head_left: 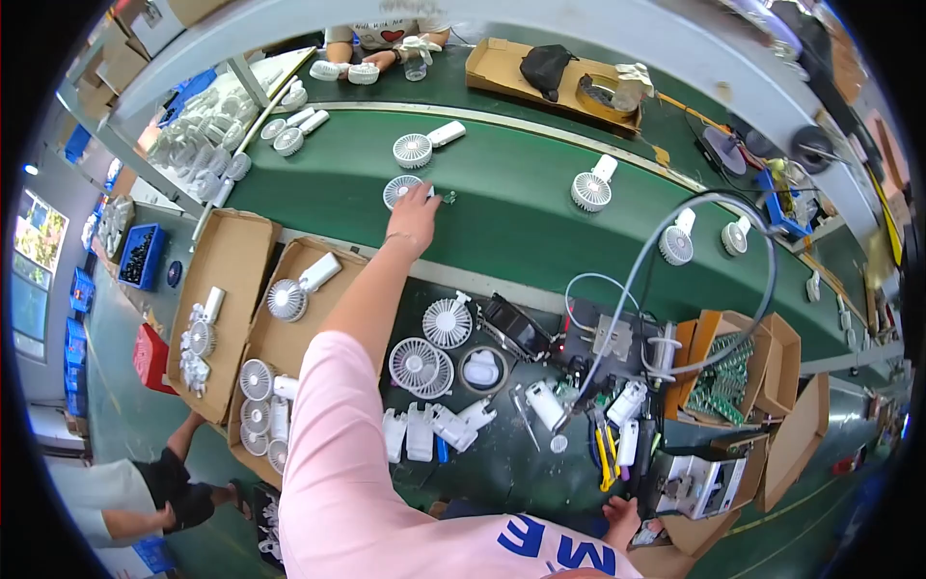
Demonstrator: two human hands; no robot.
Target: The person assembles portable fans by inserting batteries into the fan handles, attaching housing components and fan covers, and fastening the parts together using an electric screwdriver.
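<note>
My left hand (pixel 413 220) reaches across to the green conveyor belt, its fingers closed over the handle side of a white handheld fan (pixel 396 190). A small green piece (pixel 449 197) shows by its fingertips. Just beyond lies another white handheld fan (pixel 413 151) with its handle pointing right. My right hand (pixel 622 521) is low at the bench's near edge, beside a white-and-metal fixture (pixel 696 484); its fingers are partly hidden. Between my arms, the dark bench holds round fan grilles (pixel 448 322), white housing parts (pixel 421 431) and yellow-handled pliers (pixel 606 454).
Cardboard trays (pixel 224 253) with fans stand left of my arm. A box of green circuit boards (pixel 721 381) stands right, near a looping grey hose (pixel 666 224). More fans (pixel 591 191) lie along the belt. A person (pixel 386 48) handles fans opposite; another person (pixel 145 502) is at lower left.
</note>
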